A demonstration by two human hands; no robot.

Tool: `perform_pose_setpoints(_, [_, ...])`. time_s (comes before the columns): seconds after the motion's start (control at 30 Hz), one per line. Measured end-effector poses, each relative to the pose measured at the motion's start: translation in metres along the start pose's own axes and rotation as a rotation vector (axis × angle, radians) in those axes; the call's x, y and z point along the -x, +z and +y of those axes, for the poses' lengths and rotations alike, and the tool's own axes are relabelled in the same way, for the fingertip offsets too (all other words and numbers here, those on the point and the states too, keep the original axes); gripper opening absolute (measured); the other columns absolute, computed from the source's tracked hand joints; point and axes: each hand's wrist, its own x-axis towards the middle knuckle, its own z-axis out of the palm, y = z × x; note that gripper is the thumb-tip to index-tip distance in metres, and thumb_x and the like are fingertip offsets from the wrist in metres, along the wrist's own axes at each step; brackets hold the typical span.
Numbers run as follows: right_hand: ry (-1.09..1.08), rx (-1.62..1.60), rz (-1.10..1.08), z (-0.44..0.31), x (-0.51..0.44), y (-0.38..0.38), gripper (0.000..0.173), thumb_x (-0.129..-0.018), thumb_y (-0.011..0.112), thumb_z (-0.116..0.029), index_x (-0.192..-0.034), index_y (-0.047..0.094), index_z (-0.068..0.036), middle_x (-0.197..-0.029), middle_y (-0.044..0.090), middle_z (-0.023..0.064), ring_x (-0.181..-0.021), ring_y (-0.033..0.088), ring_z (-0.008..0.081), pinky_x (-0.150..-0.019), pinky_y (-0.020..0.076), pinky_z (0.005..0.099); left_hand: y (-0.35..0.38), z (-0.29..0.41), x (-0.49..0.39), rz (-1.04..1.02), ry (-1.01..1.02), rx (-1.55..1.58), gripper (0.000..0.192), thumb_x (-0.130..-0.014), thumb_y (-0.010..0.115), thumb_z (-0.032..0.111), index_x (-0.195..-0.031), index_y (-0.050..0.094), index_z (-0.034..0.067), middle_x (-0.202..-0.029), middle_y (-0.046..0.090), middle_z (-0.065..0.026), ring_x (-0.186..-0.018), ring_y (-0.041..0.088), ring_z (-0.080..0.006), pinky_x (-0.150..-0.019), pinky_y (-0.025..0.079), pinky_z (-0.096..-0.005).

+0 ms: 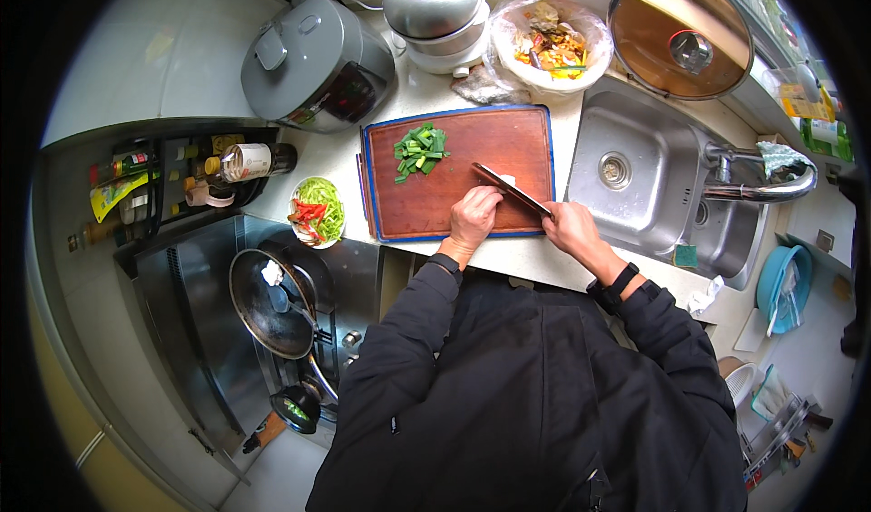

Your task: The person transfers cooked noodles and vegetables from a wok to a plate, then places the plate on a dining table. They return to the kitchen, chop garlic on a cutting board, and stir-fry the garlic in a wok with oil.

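Note:
My right hand (pixel 570 227) grips the handle of a kitchen knife (pixel 512 189), whose blade stands on edge, slanting across the right half of a wooden cutting board (pixel 422 209) with a blue rim. Close against the blade, my left hand (pixel 474 214) has its fingers bent and bunched over the board; whether they pinch something cannot be told. A small white piece of food (pixel 507 180) shows just beyond the blade. Chopped green scallions (pixel 420 150) lie in a heap at the board's upper left. Left of the board is a bowl of shredded green and red vegetables (pixel 317 211).
A double steel sink (pixel 633 151) adjoins the board's right side. Behind the board stand a rice cooker (pixel 306 56), a small lidded steamer (pixel 435 22) and a lined bowl of food scraps (pixel 551 46). A wok (pixel 262 315) sits on the stove at left, near several bottles (pixel 252 162).

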Motion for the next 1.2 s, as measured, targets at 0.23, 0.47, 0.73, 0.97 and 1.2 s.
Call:
perform_pose_setpoints(0.23, [-0.115,0.09,0.025,-0.002,0.006,-0.009,0.019,-0.083,0.061,-0.013,-0.095,0.073,-0.004,-0.079,0.068,0.0256,-0.081,0.067,0.0458,-0.078,0.054,0.0553,-0.001,-0.001,0.005,-0.072,-0.032,-0.064,0.014,-0.077,0.068,-0.003,-0.087,0.07,0.007,-0.085,0.066,-0.01,-0.082,0.067,-0.0321,-0.07,0.056,-0.0404])
perform_pose_setpoints(0.47, [-0.123,0.09,0.038,0.003,-0.006,0.005,0.014,-0.084,0.061,-0.014,-0.084,0.068,-0.002,-0.077,0.066,0.0264,-0.08,0.065,0.048,-0.075,0.0515,0.0577,-0.002,0.001,0.001,-0.005,-0.027,-0.006,0.014,-0.076,0.069,-0.004,-0.087,0.069,0.006,-0.085,0.067,-0.0106,-0.083,0.067,-0.0322,-0.072,0.057,-0.0404])
perform_pose_setpoints(0.73, [-0.019,-0.018,0.031,-0.002,-0.001,-0.003,0.016,-0.083,0.06,-0.013,-0.089,0.071,-0.004,-0.078,0.067,0.0256,-0.082,0.066,0.0474,-0.078,0.0531,0.0563,-0.001,0.001,0.001,0.015,-0.048,0.044,0.014,-0.077,0.069,-0.004,-0.086,0.069,0.006,-0.088,0.069,-0.0112,-0.085,0.069,-0.0325,-0.074,0.058,-0.0403])
perform_pose_setpoints(0.97, [-0.106,0.053,-0.017,0.0,-0.001,-0.011,0.016,-0.082,0.06,-0.013,-0.088,0.071,-0.003,-0.078,0.067,0.0262,-0.082,0.065,0.0481,-0.079,0.0534,0.0565,0.0,-0.001,0.006,-0.025,-0.054,-0.016,0.013,-0.076,0.068,-0.004,-0.085,0.069,0.006,-0.086,0.068,-0.0108,-0.082,0.068,-0.0324,-0.071,0.057,-0.0404])
perform_pose_setpoints(1.2, [-0.072,0.049,0.01,0.005,-0.01,0.009,0.014,-0.082,0.06,-0.012,-0.082,0.068,-0.001,-0.078,0.066,0.0272,-0.081,0.065,0.0483,-0.078,0.0528,0.057,-0.001,-0.001,0.003,-0.002,-0.044,0.006,0.014,-0.075,0.068,-0.004,-0.085,0.068,0.006,-0.088,0.068,-0.0106,-0.085,0.068,-0.0318,-0.073,0.057,-0.04])
